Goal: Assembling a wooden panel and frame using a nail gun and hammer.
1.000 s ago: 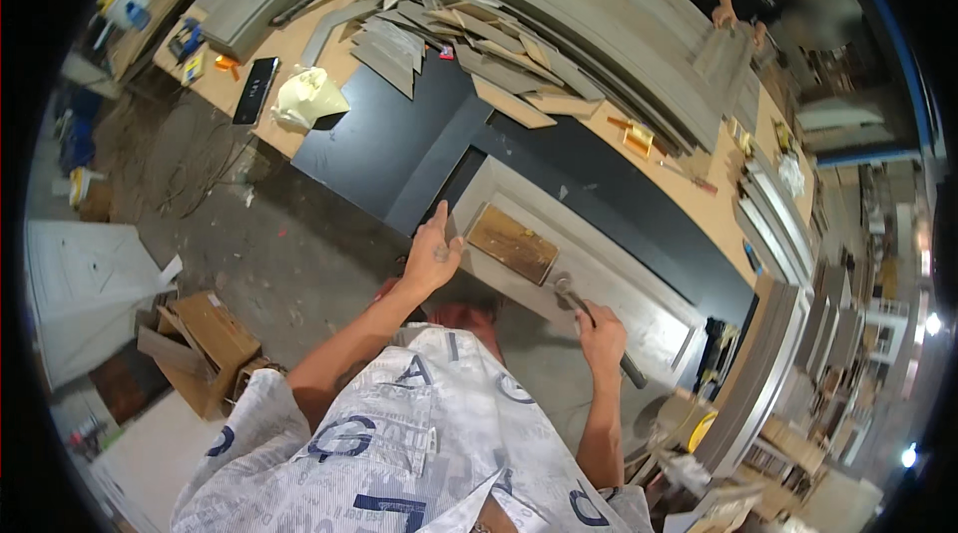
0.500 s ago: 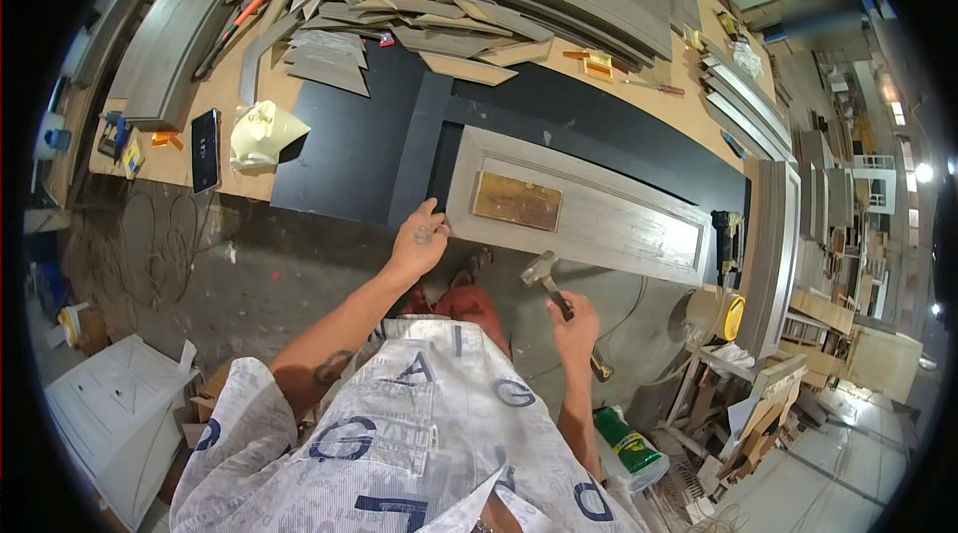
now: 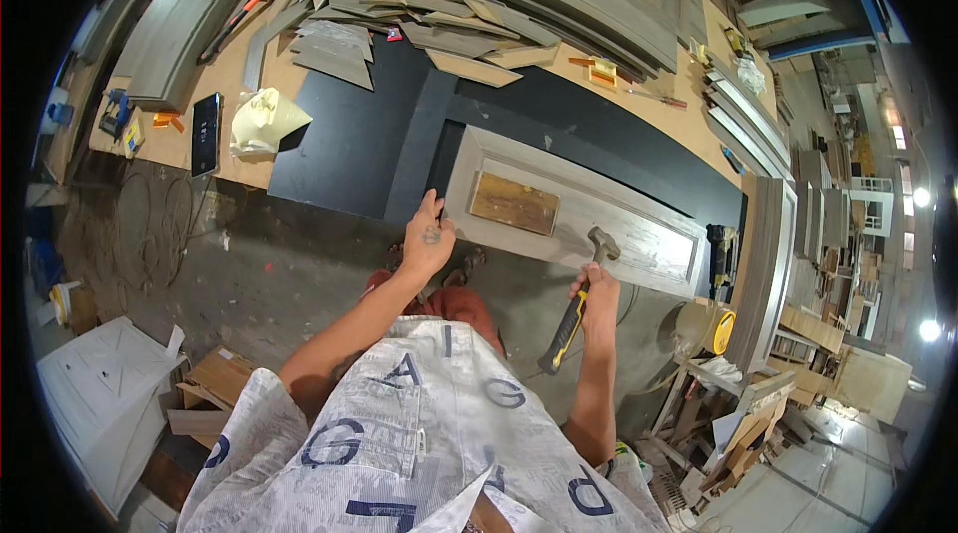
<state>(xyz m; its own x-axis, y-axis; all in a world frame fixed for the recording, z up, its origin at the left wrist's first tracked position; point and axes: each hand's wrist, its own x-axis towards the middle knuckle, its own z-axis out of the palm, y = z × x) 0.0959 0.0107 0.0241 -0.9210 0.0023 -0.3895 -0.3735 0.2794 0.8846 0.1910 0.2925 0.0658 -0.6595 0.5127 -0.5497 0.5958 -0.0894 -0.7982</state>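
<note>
A grey wood-grain panel (image 3: 584, 246) with a raised frame lies on black boards (image 3: 344, 149) along the near edge of the bench. On its left part rests a worn brown wooden block (image 3: 514, 202). My left hand (image 3: 429, 242) is at the panel's near left corner, fingers stretched over the black board's edge; whether it presses the panel I cannot tell. In my right hand (image 3: 597, 291) is a hammer (image 3: 566, 328), gripped high on its black and yellow handle. The hammer head is up, over the panel's near edge as seen, right of the block.
Many grey offcuts (image 3: 429, 9) are piled behind the boards. A phone (image 3: 205, 134) and crumpled yellowish paper (image 3: 267, 122) lie at left. A nail gun (image 3: 720, 256) stands at the panel's right end, near a round yellow-faced tool (image 3: 724, 331). A screwdriver (image 3: 659, 99) lies farther back.
My right hand has moved right and up with the hammer, whose head now appears over the panel's near edge. My left hand stays near the same corner; the block has not visibly shifted.
</note>
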